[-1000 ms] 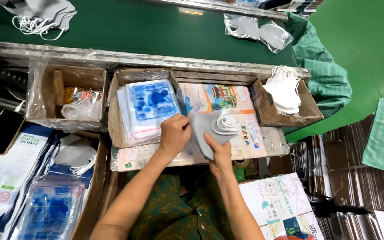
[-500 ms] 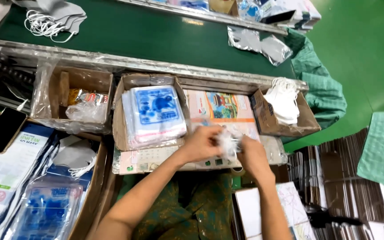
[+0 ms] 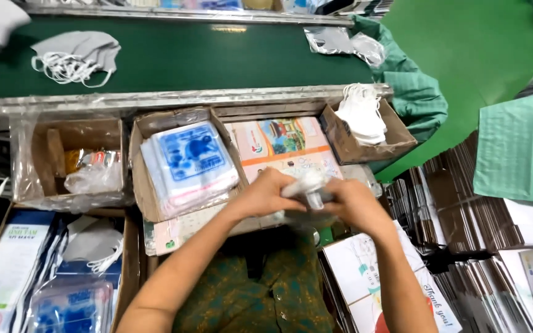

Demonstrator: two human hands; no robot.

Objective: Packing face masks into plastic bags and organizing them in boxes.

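A: Fingers?
B: Left hand (image 3: 265, 192) and right hand (image 3: 348, 203) both curled tight round a folded mask (image 3: 305, 184), held between them over the printed card (image 3: 282, 143).
A: Around?
B: Box of blue-printed bags (image 3: 186, 161) just left, box of white masks (image 3: 365, 120) right, green belt (image 3: 217, 58) beyond.

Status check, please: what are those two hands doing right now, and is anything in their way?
Left hand and right hand both closed on a folded face mask. Held above the printed card. Nothing between the hands.
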